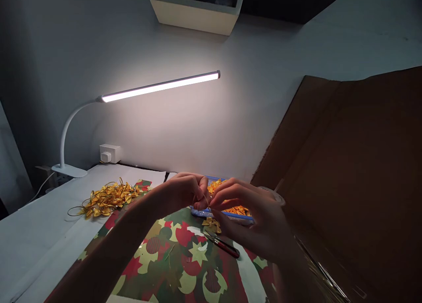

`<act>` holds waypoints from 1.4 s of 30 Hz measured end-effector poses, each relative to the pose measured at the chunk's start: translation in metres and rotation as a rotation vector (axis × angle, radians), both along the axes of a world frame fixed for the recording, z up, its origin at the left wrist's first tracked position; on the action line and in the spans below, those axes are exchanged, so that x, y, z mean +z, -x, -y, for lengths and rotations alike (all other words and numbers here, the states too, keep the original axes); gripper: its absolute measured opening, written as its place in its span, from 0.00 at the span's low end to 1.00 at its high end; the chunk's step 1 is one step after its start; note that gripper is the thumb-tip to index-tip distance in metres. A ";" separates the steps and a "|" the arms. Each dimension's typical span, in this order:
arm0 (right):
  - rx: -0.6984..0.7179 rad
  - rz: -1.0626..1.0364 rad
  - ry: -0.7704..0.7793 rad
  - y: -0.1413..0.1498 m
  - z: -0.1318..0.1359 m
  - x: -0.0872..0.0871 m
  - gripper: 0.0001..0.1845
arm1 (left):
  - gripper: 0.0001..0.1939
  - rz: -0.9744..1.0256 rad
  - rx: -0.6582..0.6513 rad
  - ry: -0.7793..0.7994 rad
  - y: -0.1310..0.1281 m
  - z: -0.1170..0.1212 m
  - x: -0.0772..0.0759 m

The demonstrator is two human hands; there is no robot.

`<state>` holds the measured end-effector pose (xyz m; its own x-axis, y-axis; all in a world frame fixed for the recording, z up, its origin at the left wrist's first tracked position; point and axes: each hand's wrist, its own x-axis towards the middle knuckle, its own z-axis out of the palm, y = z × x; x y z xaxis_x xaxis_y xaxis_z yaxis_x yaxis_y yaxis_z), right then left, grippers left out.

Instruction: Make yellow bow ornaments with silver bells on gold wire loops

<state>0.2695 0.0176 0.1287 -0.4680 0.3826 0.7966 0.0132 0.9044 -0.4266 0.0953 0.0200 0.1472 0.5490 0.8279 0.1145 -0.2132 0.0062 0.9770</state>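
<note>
My left hand (193, 191) is closed, its thumb and fingers pinching a thin gold cord (207, 200). From the other side, the fingertips of my right hand (252, 211) close on the same cord. Just below my fingers is a gold ribbon bow (211, 225); whether it hangs from the cord or lies on the mat, I cannot tell. Behind both hands, partly hidden, stands a blue basket (198, 212) holding many gold bows (238, 210). A small cutting tool with a dark red handle (227, 247) lies on the patterned sheet (166, 268) beneath my right hand.
To the left, a heap of gold bows with cord loops (110, 198) lies on the white table (39, 237). A lit clamp lamp (158, 87) reaches over from the left. A large cardboard sheet (356, 162) rises on the right, with gold strands (321, 268) near its foot.
</note>
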 end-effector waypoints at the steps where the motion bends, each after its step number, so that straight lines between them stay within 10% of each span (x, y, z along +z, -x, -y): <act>1: -0.001 0.002 0.006 0.000 0.000 0.000 0.10 | 0.05 0.000 0.001 -0.002 0.000 0.000 0.000; 42: -0.053 -0.021 -0.036 0.002 0.000 0.002 0.09 | 0.04 0.045 -0.029 0.103 0.008 -0.009 -0.005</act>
<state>0.2677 0.0177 0.1304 -0.4307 0.3769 0.8200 0.0528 0.9176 -0.3941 0.0877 0.0288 0.1425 0.5694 0.8203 0.0542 -0.2547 0.1133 0.9603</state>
